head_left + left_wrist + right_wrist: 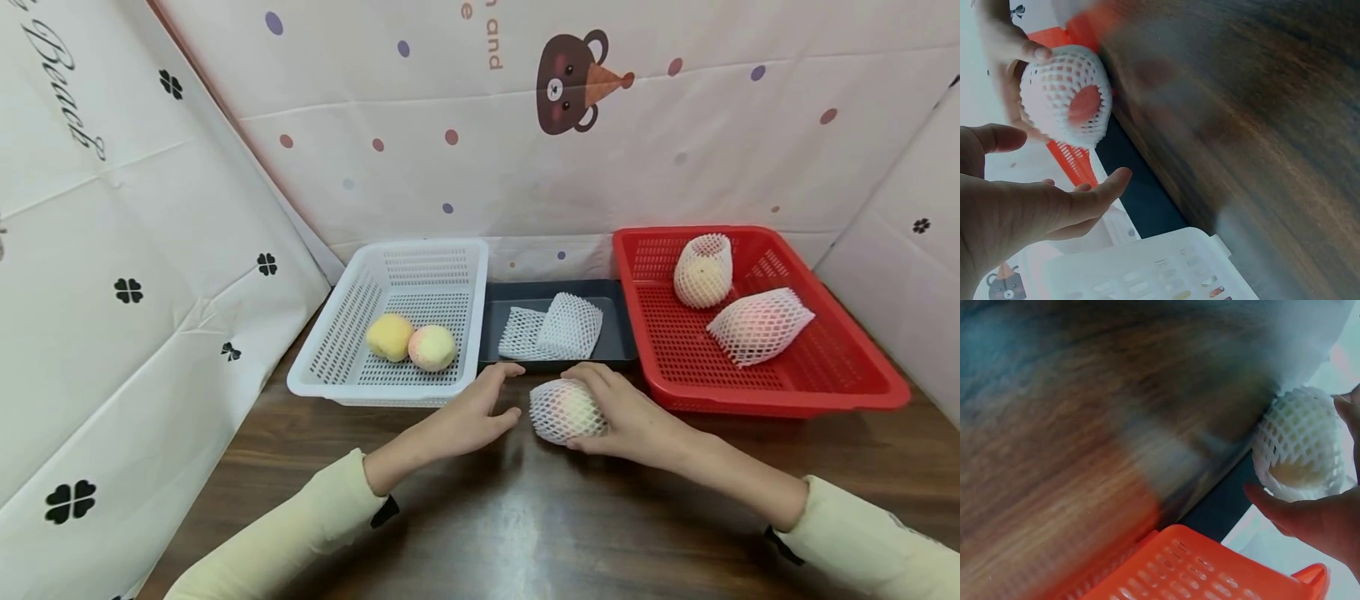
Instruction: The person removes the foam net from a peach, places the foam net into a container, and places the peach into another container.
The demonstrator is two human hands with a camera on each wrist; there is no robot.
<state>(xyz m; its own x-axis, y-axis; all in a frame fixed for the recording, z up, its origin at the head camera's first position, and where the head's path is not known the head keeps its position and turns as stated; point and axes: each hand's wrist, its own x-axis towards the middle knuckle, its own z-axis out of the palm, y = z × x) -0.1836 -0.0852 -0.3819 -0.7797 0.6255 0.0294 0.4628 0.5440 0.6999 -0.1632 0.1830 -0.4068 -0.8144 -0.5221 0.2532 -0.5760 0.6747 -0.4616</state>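
A: Head view: where is the peach [580,412]?
B: In its foam net [546,412], before the tray's [517,292] near edge; your right hand [637,417] curls round it. Your left hand [474,421], thumb and fingers parted, holds nothing.
A: Left wrist view?
B: Skin shows through the net's end; steady the peach before adjusting.
A: Right wrist view?
B: Thumb and fingers flank it; light pressure should prevent bruising.

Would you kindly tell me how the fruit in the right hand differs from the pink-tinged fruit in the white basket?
The held fruit wears a foam net; the basket fruit is bare. The right hand grips the held fruit, while the basket fruit lies beside a yellow one. Both show pale yellow and pink.
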